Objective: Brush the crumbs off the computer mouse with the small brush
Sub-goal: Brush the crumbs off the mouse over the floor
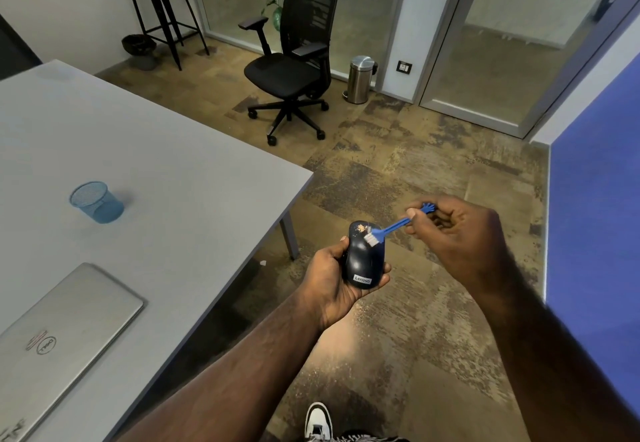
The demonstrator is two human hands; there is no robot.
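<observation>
A dark blue computer mouse (363, 257) lies in the palm of my left hand (329, 278), which grips it from below over the carpet, right of the table corner. Pale crumbs (361, 228) sit on the mouse's far end. My right hand (453, 230) pinches the handle of a small blue brush (391, 228). The brush's white bristles rest on the mouse's upper right side, just beside the crumbs.
A grey table (156, 171) fills the left, carrying a blue mesh cup (97, 202) and a closed silver laptop (65, 330). A black office chair (294, 60) and a steel bin (360, 79) stand farther off. A blue wall panel (595, 206) is close on the right.
</observation>
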